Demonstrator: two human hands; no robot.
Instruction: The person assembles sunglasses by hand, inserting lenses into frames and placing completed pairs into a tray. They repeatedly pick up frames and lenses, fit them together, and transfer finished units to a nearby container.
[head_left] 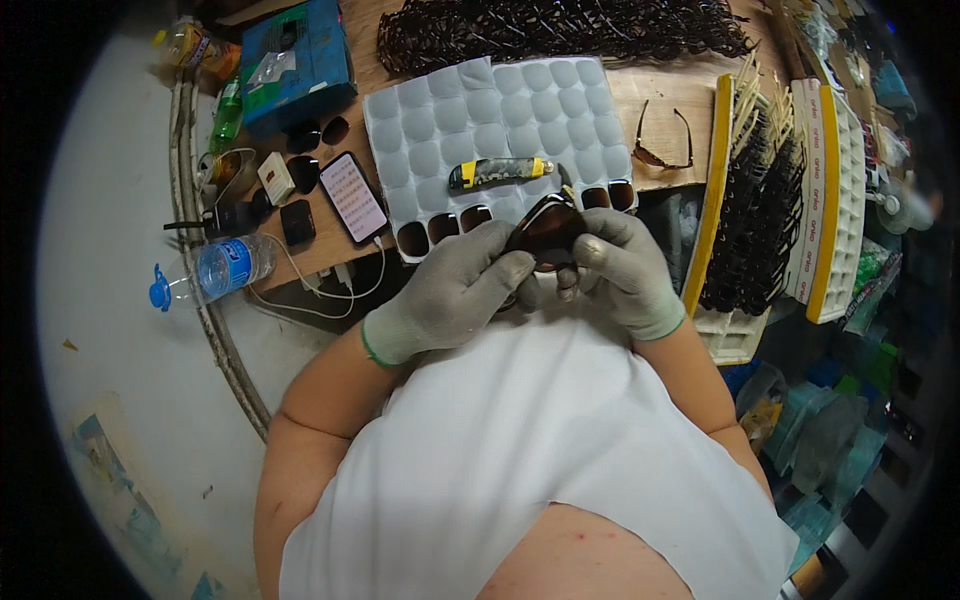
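Both my hands wear grey-coated work gloves and meet in front of my body around a pair of dark brown sunglasses [549, 232]. My left hand [455, 285] grips one side between thumb and fingers. On the other side my right hand [622, 268] pinches the frame near a brown lens. The temples are mostly hidden by the gloves. Just beyond lies a pale grey lens tray [485, 110] with rounded pockets, several brown lenses [412, 238] along its near edge. A yellow-and-black utility knife [498, 172] rests across the tray.
To the left lie a lit phone [353, 198] on a white cable, a blue box [294, 68] and a water bottle [222, 270]. Brown frames [560, 30] are heaped at the back. One pair of glasses [664, 140] and yellow-edged racks [708, 200] stand right.
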